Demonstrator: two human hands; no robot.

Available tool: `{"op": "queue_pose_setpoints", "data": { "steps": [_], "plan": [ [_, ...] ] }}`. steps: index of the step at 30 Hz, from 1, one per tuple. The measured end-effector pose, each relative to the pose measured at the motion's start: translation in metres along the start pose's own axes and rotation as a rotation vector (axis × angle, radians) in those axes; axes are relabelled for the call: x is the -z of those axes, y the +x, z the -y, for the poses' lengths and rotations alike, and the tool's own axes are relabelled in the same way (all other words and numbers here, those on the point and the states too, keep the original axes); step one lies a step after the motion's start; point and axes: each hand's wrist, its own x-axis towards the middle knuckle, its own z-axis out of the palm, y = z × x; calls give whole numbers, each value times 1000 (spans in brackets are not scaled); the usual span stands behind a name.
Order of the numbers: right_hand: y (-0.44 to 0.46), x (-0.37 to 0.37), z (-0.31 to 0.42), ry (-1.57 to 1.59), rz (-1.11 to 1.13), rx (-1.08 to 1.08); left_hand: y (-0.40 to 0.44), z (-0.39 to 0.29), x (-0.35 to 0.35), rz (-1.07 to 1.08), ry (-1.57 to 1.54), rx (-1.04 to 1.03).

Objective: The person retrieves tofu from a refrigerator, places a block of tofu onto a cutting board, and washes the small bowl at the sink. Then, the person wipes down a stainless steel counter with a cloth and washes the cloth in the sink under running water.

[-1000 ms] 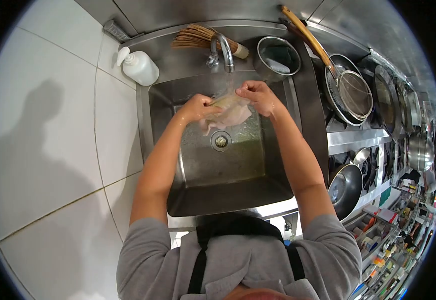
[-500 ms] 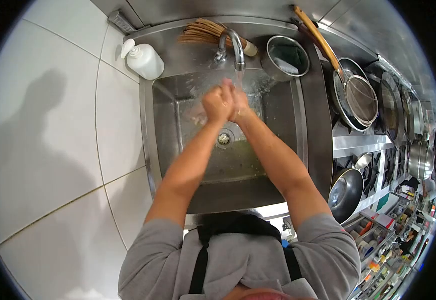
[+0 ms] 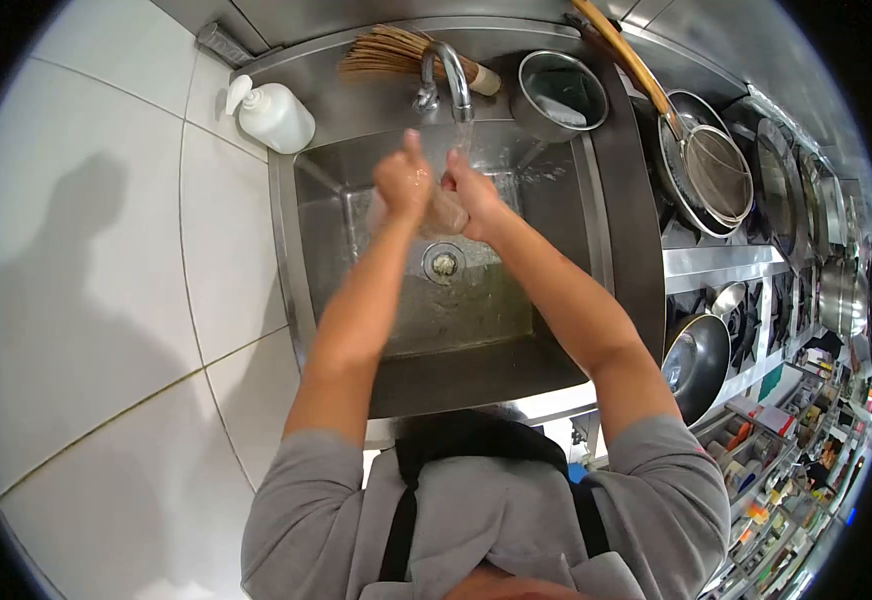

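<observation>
Both my hands are over the stainless steel sink [image 3: 476,325], wet and a little apart. My left hand [image 3: 404,185] is on the left with its thumb up; its fingers are mostly hidden and blurred. My right hand [image 3: 474,198] is just below the running faucet [image 3: 454,75], thumb upward, fingers turned inward. Between the two hands shows a pale brownish blur, which I cannot make out as fingers, water or an object. The water stream [image 3: 463,135] falls near my right hand. Below the hands, the drain [image 3: 443,264] holds some pale scraps.
A white pump bottle [image 3: 276,118] stands at the sink's back left corner. Behind the faucet lies a stick brush [image 3: 396,50]. A metal pot [image 3: 559,95] sits at the back right. Right of the sink are a wooden-handled strainer [image 3: 718,172] and a frying pan [image 3: 696,370] on the stove.
My hands were pressed together under the stream and have moved apart, the left one shifting leftward. The view has shifted slightly. Water keeps running.
</observation>
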Motion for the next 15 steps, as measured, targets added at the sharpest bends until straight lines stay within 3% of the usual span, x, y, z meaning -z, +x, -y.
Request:
{"op": "queue_pose_setpoints", "data": {
  "steps": [1, 3, 4, 6, 7, 8, 10, 12, 14, 15],
  "plan": [
    [-19, -9, 18, -249, 76, -116, 11, 1, 5, -7, -5, -7],
    [-18, 4, 37, -709, 191, -239, 30, 9, 20, 263, -267, -13],
    [-18, 10, 47, -702, 186, -233, 33, 15, 24, 271, -266, -20],
    [-20, 17, 70, -1009, 439, -2, 36, 29, 30, 707, -499, -324],
    [-26, 19, 86, -956, 466, 56, 30, 35, 38, 936, -489, -285],
    [-24, 27, 89, -963, 467, 56, 27, 34, 48, 932, -495, -287],
    [-23, 35, 85, -309, 542, 108, 25, 34, 63, 1101, -184, -209],
    [-23, 27, 74, -155, 438, 120, 24, 30, 66, 1041, -221, -148],
    [-16, 11, 59, 168, -9, -189, -3, -9, 69, 792, -1174, -23],
    [-12, 1, 48, 158, 64, -283, -19, -28, 68, 663, -999, -134]
  ]
}}
